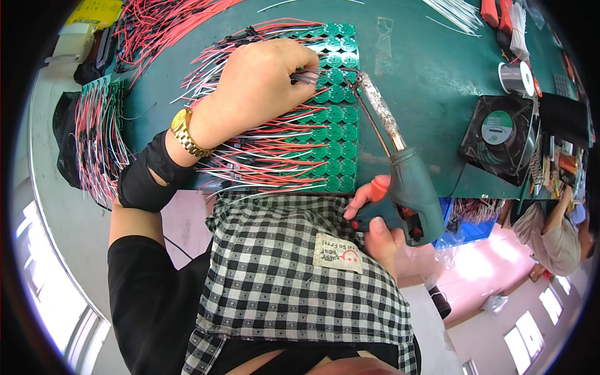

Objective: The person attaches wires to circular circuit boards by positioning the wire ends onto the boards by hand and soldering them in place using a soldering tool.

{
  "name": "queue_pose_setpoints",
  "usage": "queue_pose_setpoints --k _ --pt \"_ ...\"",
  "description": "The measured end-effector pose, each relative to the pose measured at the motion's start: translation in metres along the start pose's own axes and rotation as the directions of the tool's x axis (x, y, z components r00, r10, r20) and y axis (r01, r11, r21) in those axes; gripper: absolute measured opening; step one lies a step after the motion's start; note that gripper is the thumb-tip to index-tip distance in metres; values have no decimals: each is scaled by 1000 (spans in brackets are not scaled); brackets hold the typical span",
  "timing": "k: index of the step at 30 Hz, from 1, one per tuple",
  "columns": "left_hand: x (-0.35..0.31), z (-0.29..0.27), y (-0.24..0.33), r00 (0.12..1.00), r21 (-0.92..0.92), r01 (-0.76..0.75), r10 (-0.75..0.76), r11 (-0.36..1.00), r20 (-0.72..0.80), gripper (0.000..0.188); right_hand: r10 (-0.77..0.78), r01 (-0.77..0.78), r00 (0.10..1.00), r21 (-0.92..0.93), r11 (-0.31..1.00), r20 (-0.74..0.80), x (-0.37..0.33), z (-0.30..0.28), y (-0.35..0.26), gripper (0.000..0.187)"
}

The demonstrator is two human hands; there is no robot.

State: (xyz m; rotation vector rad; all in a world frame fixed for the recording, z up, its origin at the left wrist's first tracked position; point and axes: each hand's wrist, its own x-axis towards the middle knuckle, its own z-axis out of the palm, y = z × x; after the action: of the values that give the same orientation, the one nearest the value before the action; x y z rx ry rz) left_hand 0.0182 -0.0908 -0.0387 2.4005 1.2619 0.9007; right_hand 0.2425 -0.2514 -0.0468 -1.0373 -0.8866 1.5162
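Between the fingertips of my left hand (265, 72), dark thin wires (305, 76) are pinched over a panel of round green circuit boards (337, 131). Rows of red, white and black wires (269, 147) run leftward from the panel, some hidden under that hand. My right hand (381, 237) is wrapped round the handle of a green soldering gun (415, 194) near the table's front edge. Its long metal barrel slants up to the left, and the tip is at the panel's right edge, close to my left fingertips. Whether the tip touches a board I cannot tell.
Loose red wires (162, 25) lie at the back left, and another wired board panel (103, 134) sits at the left edge. A solder spool (517, 79) and a black fan (500, 137) stand on the right. Beyond, another person (550, 231) sits by a blue bin (465, 232).
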Motion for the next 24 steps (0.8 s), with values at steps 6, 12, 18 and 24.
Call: queue_pose_setpoints --k 6,12,18,24 --pt "0 1 1 998 -28 45 -44 999 42 15 18 -18 1000 -146 989 3 -6 1 3 60" --pt "1 3 3 999 -43 41 -40 998 20 17 35 -33 999 -175 984 10 -5 -1 4 56" --pt "3 5 3 1000 5 26 -26 1000 18 17 4 2 999 -196 981 33 -2 -2 5 50" --pt "4 7 2 1000 54 16 -16 998 16 18 -5 4 1000 -159 987 -5 -2 0 6 48"
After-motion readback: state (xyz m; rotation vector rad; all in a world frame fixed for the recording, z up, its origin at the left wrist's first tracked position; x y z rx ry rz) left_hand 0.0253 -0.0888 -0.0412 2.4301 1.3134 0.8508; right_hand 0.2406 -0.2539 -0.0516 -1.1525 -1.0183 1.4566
